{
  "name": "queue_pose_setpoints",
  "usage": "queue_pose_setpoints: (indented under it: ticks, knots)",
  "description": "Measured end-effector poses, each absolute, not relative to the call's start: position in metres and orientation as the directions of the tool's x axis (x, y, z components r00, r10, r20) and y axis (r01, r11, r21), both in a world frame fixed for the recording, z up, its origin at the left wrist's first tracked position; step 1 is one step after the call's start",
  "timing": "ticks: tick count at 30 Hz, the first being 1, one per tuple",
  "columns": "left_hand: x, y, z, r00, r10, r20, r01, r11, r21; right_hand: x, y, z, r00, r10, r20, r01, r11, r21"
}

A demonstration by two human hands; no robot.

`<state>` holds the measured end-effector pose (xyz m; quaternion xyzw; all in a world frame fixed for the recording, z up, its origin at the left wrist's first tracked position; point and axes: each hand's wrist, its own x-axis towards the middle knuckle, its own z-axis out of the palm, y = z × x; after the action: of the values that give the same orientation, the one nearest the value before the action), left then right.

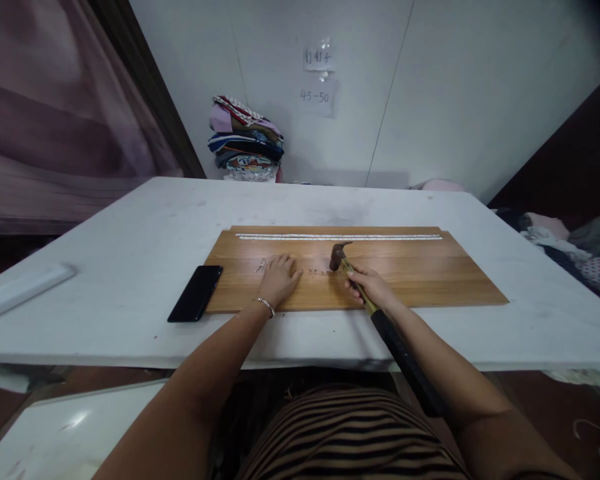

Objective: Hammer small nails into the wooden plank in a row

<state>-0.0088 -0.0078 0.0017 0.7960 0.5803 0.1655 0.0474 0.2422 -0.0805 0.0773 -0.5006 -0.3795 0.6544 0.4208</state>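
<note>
A claw hammer point(396, 347) is gripped in my right hand point(371, 285), high on its handle near the head. The hammer head point(338, 256) is over the wooden board point(405, 270), close to the right end of a short row of small nails point(316, 271). Whether it touches a nail I cannot tell. My left hand point(280, 277) lies on the board to the left of that row, palm down, fingers stretched out. By its fingertips is a little heap of loose nails point(261, 266). Any nail under the palm is hidden.
Two white marked strips point(340, 237) run along the board's far edge. A black phone point(195, 293) overlaps its left end. On the white table point(130, 233) lies a long white object point(25, 288). Folded clothes point(247, 140) are stacked behind, by the wall.
</note>
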Motion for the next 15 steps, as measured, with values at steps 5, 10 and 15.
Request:
queue_pose_setpoints:
  ticks: [5,10,15]
  knots:
    - [-0.0084,-0.0088,0.0034,0.272,0.941,0.201,0.911,-0.319,0.261,0.2426,-0.0814,0.0819,-0.129,0.94,-0.317,-0.163,-0.335,-0.928]
    - [-0.0079,-0.009,0.0047,0.273,0.942,0.195,0.912,-0.318,0.259,0.2419,-0.082,0.0803,-0.126,0.936,-0.33,-0.167,-0.348,-0.923]
    - [-0.0086,-0.0086,0.0035,0.274,0.941,0.2,0.907,-0.322,0.27,0.2421,-0.0817,0.0764,-0.13,0.931,-0.341,-0.176,-0.36,-0.916]
